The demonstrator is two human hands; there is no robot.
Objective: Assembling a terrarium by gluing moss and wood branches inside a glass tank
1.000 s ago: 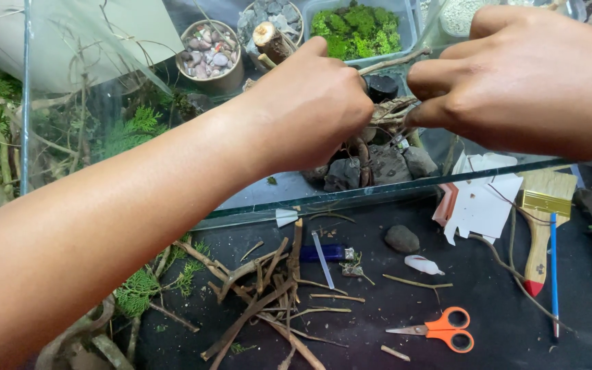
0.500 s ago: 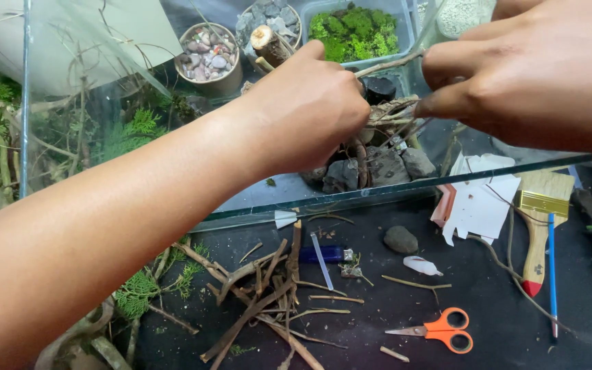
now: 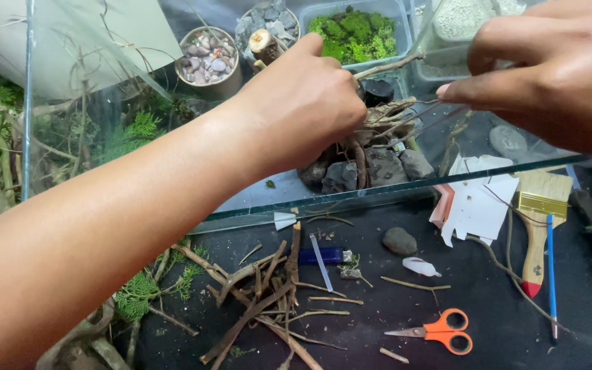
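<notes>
Black tabletop, littered with cut twigs and green sprigs; a glass tank stands on it, front rim running across mid-frame. Room beyond not visible. Behind the tank: a round tin of pinkish pebbles, a round tin of grey stones, a clear rectangular tub of moss, a clear tub of white gravel. White and orange paper scraps lie by the tank's right corner; markings not legible. In front: orange scissors, blue lighter, a paintbrush, a blue pen, one loose stone. Inside the tank, driftwood sits on dark rocks. Left hand reaches in, curled closed over the driftwood's left side. Right hand, thumb and forefinger pinched together on a thin twig that runs to the driftwood. Versus 0.5 s ago: right hand has drawn back to the right, away from the wood; left hand unchanged.
</notes>
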